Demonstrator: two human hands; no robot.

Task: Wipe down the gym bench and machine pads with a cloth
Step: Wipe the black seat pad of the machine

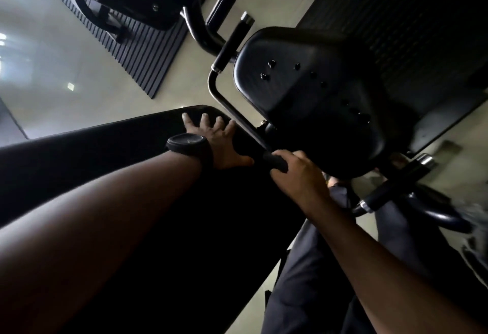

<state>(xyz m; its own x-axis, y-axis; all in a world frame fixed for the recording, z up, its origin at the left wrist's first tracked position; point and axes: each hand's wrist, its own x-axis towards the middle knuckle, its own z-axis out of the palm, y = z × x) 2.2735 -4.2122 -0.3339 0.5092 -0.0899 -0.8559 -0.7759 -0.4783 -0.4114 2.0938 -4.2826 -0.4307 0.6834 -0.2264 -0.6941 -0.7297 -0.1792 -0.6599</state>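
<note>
The left hand (219, 143) lay flat on the near end of the long bench pad (105, 154), fingers spread and straight, the fingertips reaching almost to the pad's rounded far edge. A black watch (188, 143) sat on that wrist. Whether a cloth lay under the palm could not be told in the dim light. Just beside it, the right hand (298, 172) was curled round a dark grip (274, 162) at the end of a thin bent metal bar (237, 112) that ran along the pad's edge.

The bench pad was smooth, matte black and broad, with soft rounded corners. Beyond the bar stood a second pad (303, 83) — a rounded, shield-like black shape with a faint sheen, studded with small glossy bolts (264, 76). Another grip (232, 40), black with bright metal ends, angled up past it.

The floor (79, 69) was pale and glossy — a dark ribbed mat (148, 51) lay on it. Dark trousers (317, 267) showed below the right arm.
</note>
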